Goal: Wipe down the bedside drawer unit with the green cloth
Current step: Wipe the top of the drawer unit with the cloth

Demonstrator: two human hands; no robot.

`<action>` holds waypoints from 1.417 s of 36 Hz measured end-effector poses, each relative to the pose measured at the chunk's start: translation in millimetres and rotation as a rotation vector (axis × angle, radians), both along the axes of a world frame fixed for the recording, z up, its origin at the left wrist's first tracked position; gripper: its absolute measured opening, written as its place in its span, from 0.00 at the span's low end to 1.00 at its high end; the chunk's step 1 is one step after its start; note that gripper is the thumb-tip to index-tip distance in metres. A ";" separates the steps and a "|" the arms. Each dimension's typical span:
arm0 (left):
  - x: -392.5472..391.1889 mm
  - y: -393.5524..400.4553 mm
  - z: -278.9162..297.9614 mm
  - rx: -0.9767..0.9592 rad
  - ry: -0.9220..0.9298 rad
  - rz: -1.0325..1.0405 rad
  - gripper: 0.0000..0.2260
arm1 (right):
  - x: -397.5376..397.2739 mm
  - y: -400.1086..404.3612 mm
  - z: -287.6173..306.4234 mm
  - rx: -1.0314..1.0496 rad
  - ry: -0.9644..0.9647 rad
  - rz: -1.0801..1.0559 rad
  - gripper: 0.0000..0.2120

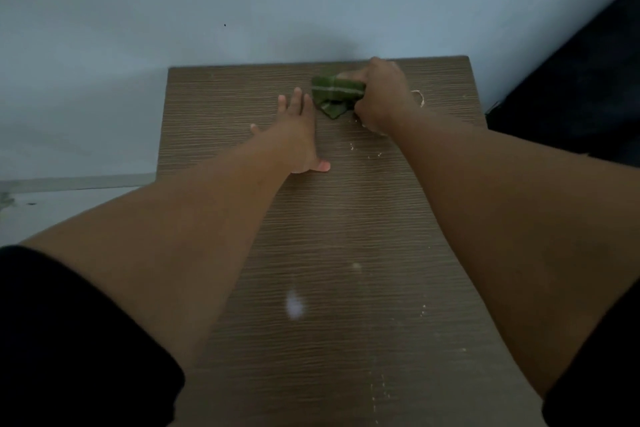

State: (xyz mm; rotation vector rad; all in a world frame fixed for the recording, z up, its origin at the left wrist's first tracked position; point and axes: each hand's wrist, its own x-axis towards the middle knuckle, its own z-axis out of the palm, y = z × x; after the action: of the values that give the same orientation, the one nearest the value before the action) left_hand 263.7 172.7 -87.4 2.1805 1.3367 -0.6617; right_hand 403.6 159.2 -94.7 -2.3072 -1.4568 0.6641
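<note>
Two hands work the drawer unit (242,107): the right hand (379,94) grips the bunched green cloth (337,94) near its far edge (crumbs lie nearer), the left hand (298,128) flat beside it.

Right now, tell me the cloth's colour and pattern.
The cloth is dark green with pale stripes, seen in the head view.

No legible text, label, brand, number or sign in view. Wood-grain top of drawer unit (214,107): unmarked. Green cloth (337,94): pale woven stripe only, no lettering. Wall (173,10): blank.
</note>
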 end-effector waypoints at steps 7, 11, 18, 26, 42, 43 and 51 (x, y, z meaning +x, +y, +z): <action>-11.9 -20.4 -9.9 0.056 -0.125 0.125 0.39 | -17.8 -46.1 9.4 -0.018 0.028 -0.042 0.16; -19.4 -39.7 -16.1 0.073 -0.171 0.127 0.32 | -26.4 -69.7 10.5 -0.029 -0.005 -0.030 0.15; -35.0 -57.1 -13.3 0.056 -0.156 0.069 0.30 | -35.8 -106.4 7.6 -0.008 0.018 0.034 0.17; -45.1 -75.8 -16.8 0.050 -0.096 0.043 0.33 | -47.8 -140.1 2.8 -0.062 0.069 0.045 0.14; -68.7 -156.5 -6.8 0.052 -0.015 -0.024 0.35 | -86.1 -255.3 12.5 -0.175 0.096 0.039 0.19; -67.0 -156.3 -3.5 0.056 -0.021 -0.026 0.35 | -86.0 -256.8 14.4 -0.170 0.098 0.052 0.20; -67.7 -172.2 -1.0 0.061 -0.029 -0.033 0.36 | -92.7 -295.2 12.8 -0.198 0.060 0.143 0.24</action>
State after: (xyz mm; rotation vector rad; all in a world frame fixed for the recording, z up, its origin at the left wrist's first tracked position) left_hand 196.0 0.5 -88.4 2.2561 1.3252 -0.6070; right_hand 310.9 -135.9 -82.0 -2.3189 -1.6036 0.9483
